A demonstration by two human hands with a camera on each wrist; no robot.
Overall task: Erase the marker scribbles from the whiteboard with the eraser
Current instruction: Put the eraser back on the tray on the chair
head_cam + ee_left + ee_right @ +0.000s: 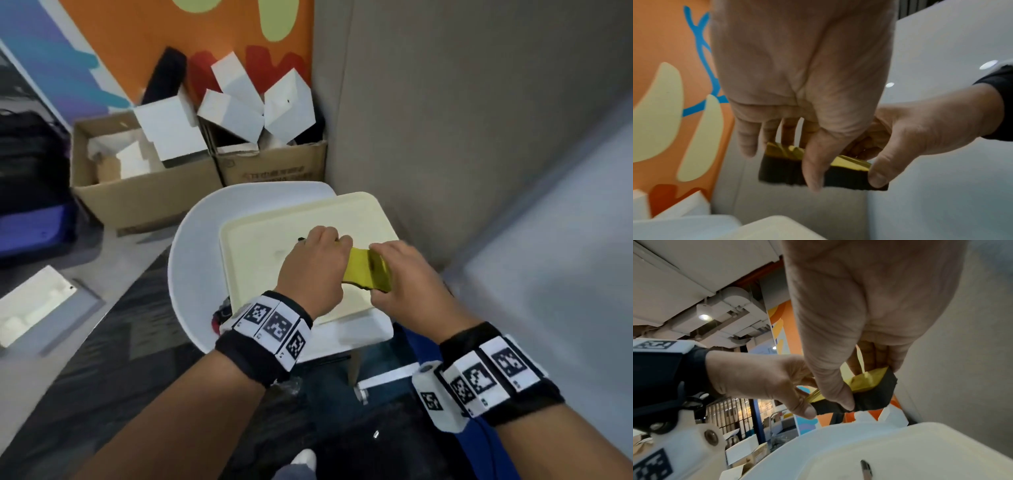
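Observation:
Both hands hold a yellow eraser [364, 270] with a black felt underside a little above a cream whiteboard [260, 260]. My left hand [337, 245] pinches the eraser's left end, thumb in front and fingers behind [785, 162]. My right hand [382, 274] grips the right end [863, 386]. The felt [781, 172] faces down and sideways. A dark marker [866, 469] lies on the board, its tip peeking out by my left knuckles [300, 238]. No scribbles show clearly; my hands hide part of the board.
The board rests on a white round seat [191, 274] close to a grey wall [479, 137]. Cardboard boxes [144, 195] with white cartons stand behind. A dark bag [30, 164] and a white foam tray [30, 308] lie on the floor at left.

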